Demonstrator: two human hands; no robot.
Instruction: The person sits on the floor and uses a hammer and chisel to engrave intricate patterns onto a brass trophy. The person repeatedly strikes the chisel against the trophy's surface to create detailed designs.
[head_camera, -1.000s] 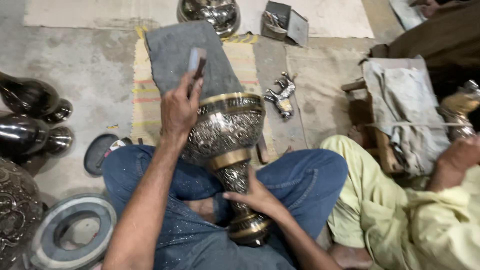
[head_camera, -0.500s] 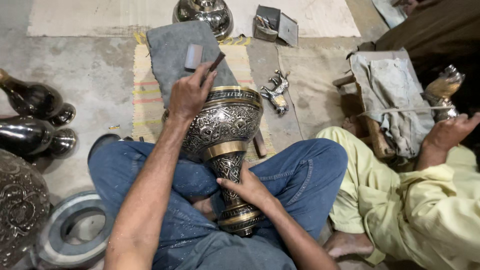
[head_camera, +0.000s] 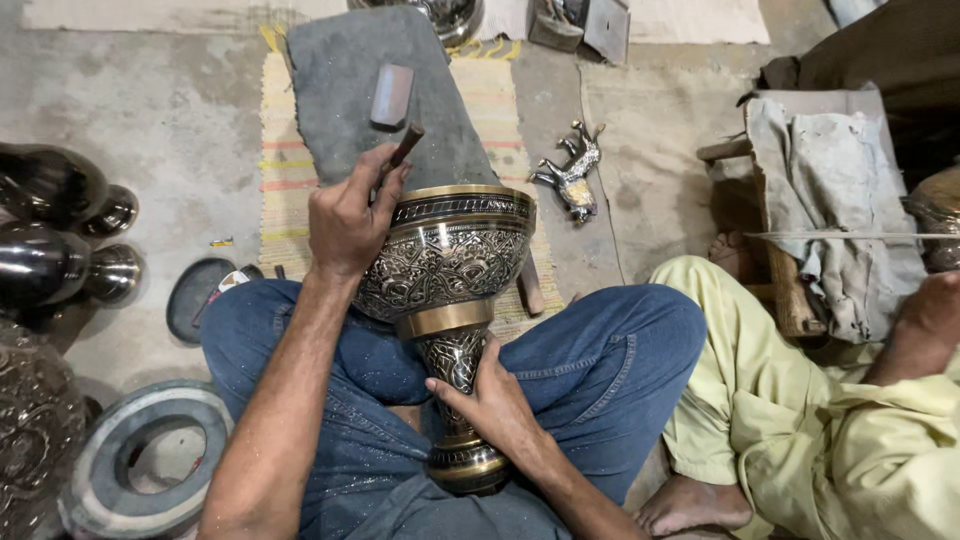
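Sitting cross-legged at centre frame, the person has the engraved brass goblet (head_camera: 445, 270) propped in their lap, right hand (head_camera: 490, 400) wrapped around its narrow stem and left hand (head_camera: 345, 220) closed on a small hammer (head_camera: 392, 100). It looks heavy, rigid and slick, so the stem seems the safest grip. The goblet's base is partly hidden, and a neighbour's hands at right are cut off.

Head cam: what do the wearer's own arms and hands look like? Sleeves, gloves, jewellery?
Both forearms are bare, with no sleeves in view. The left hand and right hand have no gloves, and no rings, watch or bands show. Blue jeans cover the legs below.
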